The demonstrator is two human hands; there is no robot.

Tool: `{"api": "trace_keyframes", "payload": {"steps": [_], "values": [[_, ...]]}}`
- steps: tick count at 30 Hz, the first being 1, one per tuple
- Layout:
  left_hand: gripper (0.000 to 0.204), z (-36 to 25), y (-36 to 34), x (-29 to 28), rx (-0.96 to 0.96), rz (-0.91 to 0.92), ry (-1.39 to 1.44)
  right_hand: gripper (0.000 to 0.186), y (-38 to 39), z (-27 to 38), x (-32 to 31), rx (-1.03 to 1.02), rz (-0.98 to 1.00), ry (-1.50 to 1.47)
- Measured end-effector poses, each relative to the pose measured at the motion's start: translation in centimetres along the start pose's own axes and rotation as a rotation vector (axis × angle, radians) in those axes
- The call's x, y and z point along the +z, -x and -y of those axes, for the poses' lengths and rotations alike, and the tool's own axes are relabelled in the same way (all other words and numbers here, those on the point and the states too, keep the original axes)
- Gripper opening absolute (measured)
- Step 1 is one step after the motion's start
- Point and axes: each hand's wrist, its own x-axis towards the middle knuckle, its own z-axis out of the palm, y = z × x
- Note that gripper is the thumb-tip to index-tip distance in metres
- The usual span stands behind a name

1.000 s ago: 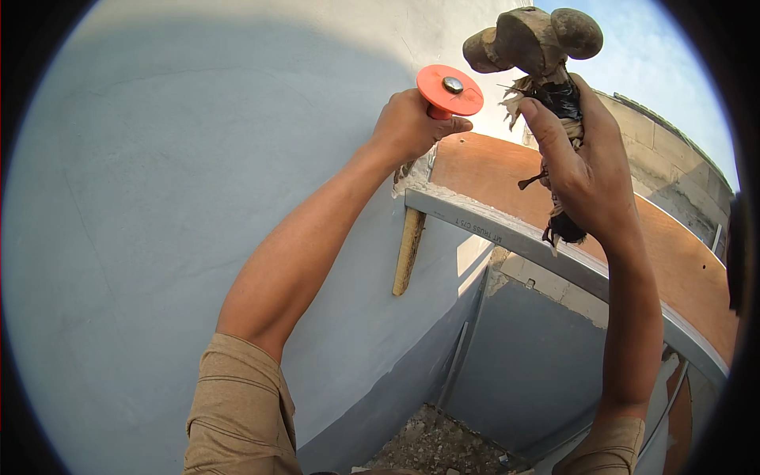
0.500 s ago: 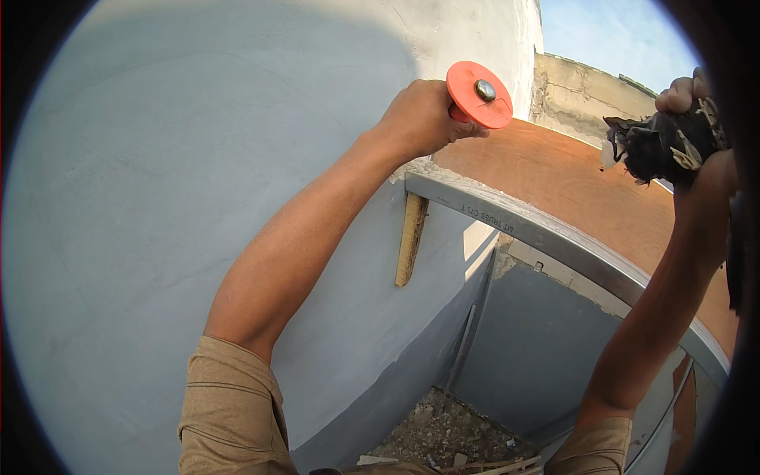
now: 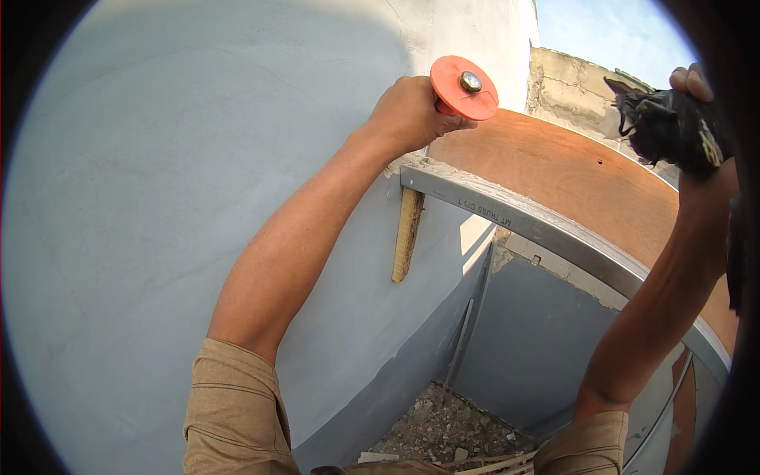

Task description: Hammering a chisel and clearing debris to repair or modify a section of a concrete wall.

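My left hand (image 3: 412, 119) is closed round the orange grip of a chisel with a round hand guard (image 3: 483, 99). The chisel's metal striking head pokes through the disc's centre; its blade is hidden behind my hand, near the wall and the end of a metal truss beam (image 3: 522, 218). At the far right my right hand (image 3: 693, 82) has its fingers wrapped round a ragged black bundle (image 3: 673, 131) with torn flaps and pale strips. The bundle's outer end is lost in the dark rim, so its exact kind does not show.
A grey plastered wall (image 3: 158, 198) fills the left. Reddish-brown board (image 3: 546, 158) lies behind the beam, and a wooden wedge (image 3: 407, 237) hangs under its end. Far below, rubble (image 3: 443, 423) covers the ground beside a grey panel (image 3: 546, 332). A rough block wall (image 3: 574, 91) stands beyond.
The black bundle has turned and shifted slightly to the right with my right hand. My left hand and the chisel sit a little further left and up, as does the whole scene.
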Motion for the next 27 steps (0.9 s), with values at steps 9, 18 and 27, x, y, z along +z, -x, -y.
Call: {"api": "trace_keyframes", "payload": {"steps": [9, 18, 27], "values": [[0.029, 0.4, 2.7, -1.0, 0.058, -0.125, 0.013, 0.033, 2.3, 1.2, -2.6, 0.232, 0.087, 0.230], [0.031, 1.1, 3.4, -0.4, 0.128, -0.130, -0.019, 0.027, 7.5, -0.7, 1.7, 0.238, 0.185, 0.247], [0.028, 1.5, 4.2, -0.4, 0.096, -0.157, -0.043, 0.035, 1.1, 4.4, 2.8, 0.021, -0.023, 0.034]]}}
